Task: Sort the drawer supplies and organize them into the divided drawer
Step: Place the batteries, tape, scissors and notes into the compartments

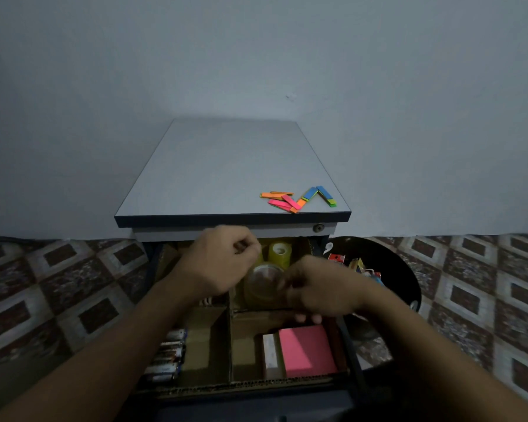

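Note:
The divided drawer [230, 339] stands pulled out below the cabinet top, split by cardboard walls. Several batteries [168, 354] lie in the front left compartment. A pink sticky-note pad [305, 351] and a white pad [270, 354] lie in the front right one. A clear tape roll [264, 284] and a yellow tape roll [280, 252] sit in the back right compartment. My right hand [320, 290] is blurred and curls against the clear roll's right side. My left hand [223, 260] hovers over the back of the drawer with its fingers curled; nothing shows in it.
Coloured sticky flags [299, 199] lie scattered on the grey cabinet top [226, 169] near its front right corner. A black round stool [387, 269] to the right of the drawer carries small boxes [355, 264]. Patterned floor tiles surround the cabinet.

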`<move>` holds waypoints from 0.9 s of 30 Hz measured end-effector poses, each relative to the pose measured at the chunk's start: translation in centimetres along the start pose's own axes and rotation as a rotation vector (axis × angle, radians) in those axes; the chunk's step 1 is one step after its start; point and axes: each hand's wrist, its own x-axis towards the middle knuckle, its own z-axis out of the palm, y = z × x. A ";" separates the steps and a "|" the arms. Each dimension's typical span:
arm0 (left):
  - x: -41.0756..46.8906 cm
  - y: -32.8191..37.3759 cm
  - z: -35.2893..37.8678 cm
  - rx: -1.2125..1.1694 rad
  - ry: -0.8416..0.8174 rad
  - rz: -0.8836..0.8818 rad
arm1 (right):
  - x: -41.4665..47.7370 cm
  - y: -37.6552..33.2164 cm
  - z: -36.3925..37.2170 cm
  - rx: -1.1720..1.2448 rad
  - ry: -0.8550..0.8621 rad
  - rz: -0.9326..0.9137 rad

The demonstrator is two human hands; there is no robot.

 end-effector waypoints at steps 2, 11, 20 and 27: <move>1.1 1.3 -0.9 -0.047 0.022 0.013 | -0.5 -0.3 -1.9 0.041 0.085 0.017; 9.2 5.9 -2.0 0.017 0.048 -0.014 | -0.5 1.0 -11.7 0.237 0.568 0.238; 15.9 8.1 0.9 0.123 -0.175 -0.139 | 4.9 2.8 -14.1 0.209 0.615 0.457; 18.1 8.2 3.0 0.386 -0.074 -0.141 | 6.2 2.2 -13.7 0.105 0.673 0.503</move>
